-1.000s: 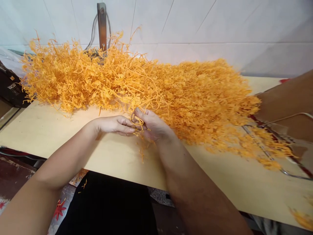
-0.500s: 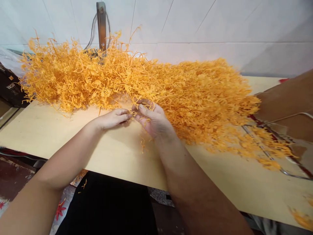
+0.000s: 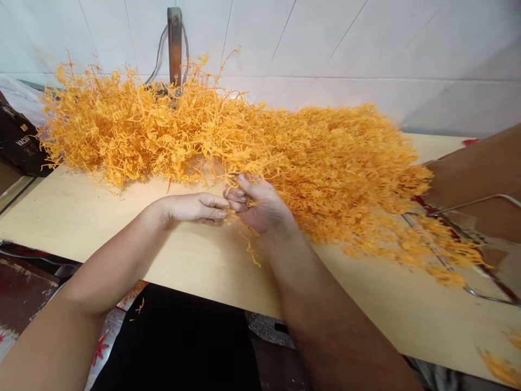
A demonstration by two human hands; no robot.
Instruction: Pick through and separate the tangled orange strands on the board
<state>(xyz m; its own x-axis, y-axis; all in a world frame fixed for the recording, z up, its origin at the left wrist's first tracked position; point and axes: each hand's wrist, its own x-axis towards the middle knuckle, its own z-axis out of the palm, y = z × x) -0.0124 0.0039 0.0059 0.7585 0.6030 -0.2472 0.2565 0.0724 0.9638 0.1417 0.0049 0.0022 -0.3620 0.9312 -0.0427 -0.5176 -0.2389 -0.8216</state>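
Observation:
A long heap of thin, branching orange pieces [image 3: 334, 157] lies across the back of the pale table [image 3: 187, 255]. In front of it, my left hand [image 3: 203, 208] pinches a small orange piece between thumb and fingers. My right hand [image 3: 260, 203] is closed round more orange strands, its thumb on top, right beside my left fingertips. A thin orange sprig [image 3: 253, 251] hangs below my right hand, over the table. Strands from the heap's edge partly cover the right fingertips.
A metal bracket [image 3: 175, 49] stands behind the heap against the tiled wall. At the left is a black box [image 3: 20, 141]; at the right, a brown cardboard box [image 3: 484, 179] and a bent metal wire frame [image 3: 488, 296]. Orange bits lie at the front right.
My left hand has moved right and slightly down, closer to the right hand. The right fingers have curled in more, and the hanging sprig has shifted right and lower.

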